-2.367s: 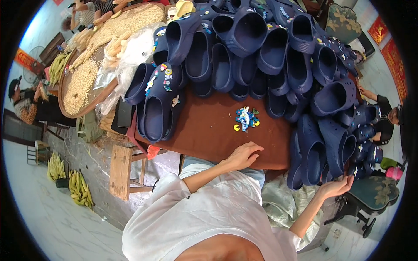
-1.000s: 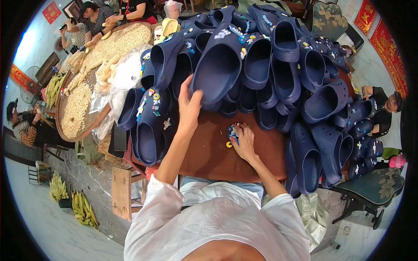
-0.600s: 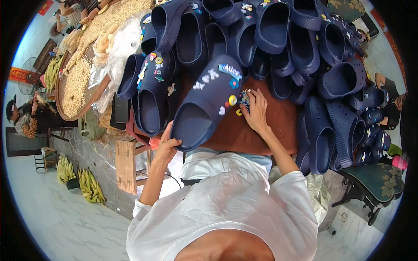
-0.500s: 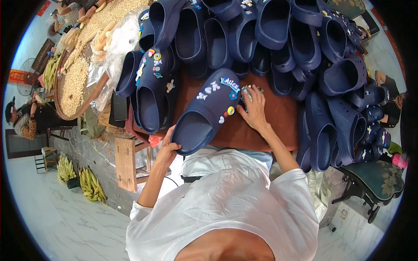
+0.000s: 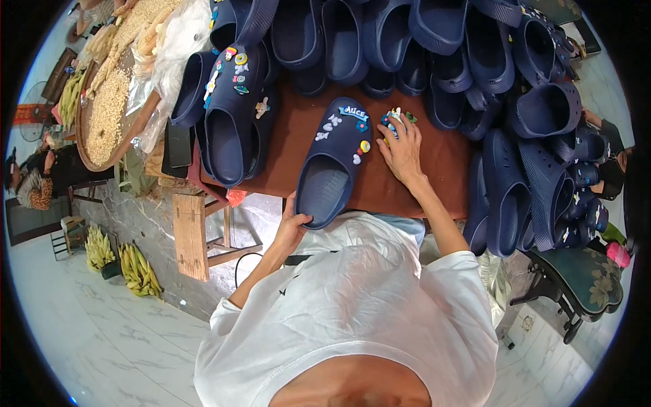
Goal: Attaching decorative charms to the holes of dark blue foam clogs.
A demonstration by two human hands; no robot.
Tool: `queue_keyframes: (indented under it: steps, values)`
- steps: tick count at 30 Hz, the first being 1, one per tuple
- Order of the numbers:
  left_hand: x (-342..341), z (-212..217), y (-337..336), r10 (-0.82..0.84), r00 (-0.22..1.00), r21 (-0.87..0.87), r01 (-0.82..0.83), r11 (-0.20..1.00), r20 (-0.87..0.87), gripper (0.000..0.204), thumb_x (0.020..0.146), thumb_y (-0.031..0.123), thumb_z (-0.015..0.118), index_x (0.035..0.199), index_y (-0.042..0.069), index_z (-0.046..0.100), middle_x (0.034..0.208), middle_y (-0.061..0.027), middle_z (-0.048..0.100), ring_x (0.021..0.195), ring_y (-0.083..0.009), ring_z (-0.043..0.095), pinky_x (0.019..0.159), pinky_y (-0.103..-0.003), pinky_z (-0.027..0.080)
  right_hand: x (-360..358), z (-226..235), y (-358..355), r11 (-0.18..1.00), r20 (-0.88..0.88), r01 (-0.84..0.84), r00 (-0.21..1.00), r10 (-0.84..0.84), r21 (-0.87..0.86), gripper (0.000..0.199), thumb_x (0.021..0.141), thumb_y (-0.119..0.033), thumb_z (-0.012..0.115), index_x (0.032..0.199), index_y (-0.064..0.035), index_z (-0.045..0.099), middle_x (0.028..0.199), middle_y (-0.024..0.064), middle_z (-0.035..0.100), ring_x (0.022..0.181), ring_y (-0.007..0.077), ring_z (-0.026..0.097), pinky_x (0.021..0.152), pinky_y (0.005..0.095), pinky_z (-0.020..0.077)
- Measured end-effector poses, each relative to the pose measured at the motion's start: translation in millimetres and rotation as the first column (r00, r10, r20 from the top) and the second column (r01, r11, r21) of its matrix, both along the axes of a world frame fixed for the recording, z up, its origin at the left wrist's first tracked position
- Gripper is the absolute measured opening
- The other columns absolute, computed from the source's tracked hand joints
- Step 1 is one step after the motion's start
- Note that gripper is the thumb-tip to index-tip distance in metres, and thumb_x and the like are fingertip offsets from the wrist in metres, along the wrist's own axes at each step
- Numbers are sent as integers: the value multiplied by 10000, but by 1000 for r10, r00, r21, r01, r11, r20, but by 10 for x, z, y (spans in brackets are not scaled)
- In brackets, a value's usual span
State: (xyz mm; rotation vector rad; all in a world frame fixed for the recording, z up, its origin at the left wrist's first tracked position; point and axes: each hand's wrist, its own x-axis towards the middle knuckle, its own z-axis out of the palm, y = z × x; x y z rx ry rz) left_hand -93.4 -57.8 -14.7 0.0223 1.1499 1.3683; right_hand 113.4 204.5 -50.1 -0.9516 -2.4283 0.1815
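Note:
My left hand [image 5: 290, 230] grips the heel of a navy clog [image 5: 333, 142], thumb over its rim. The clog's toe points away from me above the brown tabletop [image 5: 271, 163]. Colourful shoe charms are fixed on its upper: a light-blue name tag, a blue flower, pale shapes, and yellow and red pieces. My right hand [image 5: 405, 152] rests just right of the clog, fingers spread and bent over a small cluster of loose shoe charms [image 5: 409, 117]. Its fingertips touch the cluster and partly hide it. I see no charm clearly lifted in that hand.
Stacked navy clogs [image 5: 342, 41] line the table's far side, with more upright clogs [image 5: 507, 197] at right. A charm-covered clog [image 5: 229, 115] and a black phone [image 5: 180, 146] lie left. Beyond are a grain-filled round tray [image 5: 108, 122], a wooden stool [image 5: 190, 237] and other people.
The clog in my left hand has swung more upright and shifted slightly right. My right hand stays over the loose charms, its fingers slightly more bent. The whole view has shifted a little.

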Motion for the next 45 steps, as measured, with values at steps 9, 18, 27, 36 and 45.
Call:
queue_keyframes:
  steps: [9, 18, 27, 36, 45]
  values:
    - [-6, 177, 241, -414, 348, -308, 320, 896, -841, 605, 803, 192, 689, 1335, 16, 462, 1138, -201, 492, 1108, -322, 518, 922, -395, 459, -7, 13, -33, 999, -35, 12, 999, -13, -38, 338, 869, -175, 694, 1200, -120, 645, 1349, 127, 516, 1352, 381, 388, 1097, 558, 292]
    - [-97, 488, 1356, 53, 70, 73, 324, 943, -996, 537, 839, 154, 647, 1322, -17, 486, 1312, -242, 490, 1203, -412, 503, 999, -445, 434, -174, 236, -21, 997, -233, 24, 972, -40, -67, 294, 896, -140, 641, 1189, -119, 646, 1164, 82, 609, 1152, 293, 544, 979, 447, 369]
    - [5, 329, 2025, 9, -237, -102, 449, 888, -971, 441, 813, 100, 675, 1233, -18, 609, 1221, -214, 605, 1091, -392, 560, 956, -449, 468, -423, 356, -26, 981, -258, -33, 966, -18, -193, 295, 909, -136, 623, 1188, -40, 609, 1111, 104, 624, 1053, 293, 579, 935, 426, 397]
    - [115, 387, 1980, 62, -223, -52, 471, 880, -973, 413, 777, 19, 697, 1187, 21, 648, 1025, -149, 657, 941, -346, 584, 843, -435, 487, -460, 415, -56, 981, -254, -30, 967, -20, -194, 312, 892, -94, 628, 1199, -38, 612, 1122, 135, 593, 1026, 333, 562, 893, 436, 461]
    - [103, 329, 2017, 94, -170, 10, 440, 898, -981, 370, 779, -13, 684, 1142, 47, 646, 992, -147, 644, 909, -329, 588, 800, -434, 483, -600, 439, 110, 985, -245, -107, 967, 72, -135, 253, 832, -112, 709, 1035, -32, 581, 989, 138, 556, 929, 332, 525, 804, 445, 452]
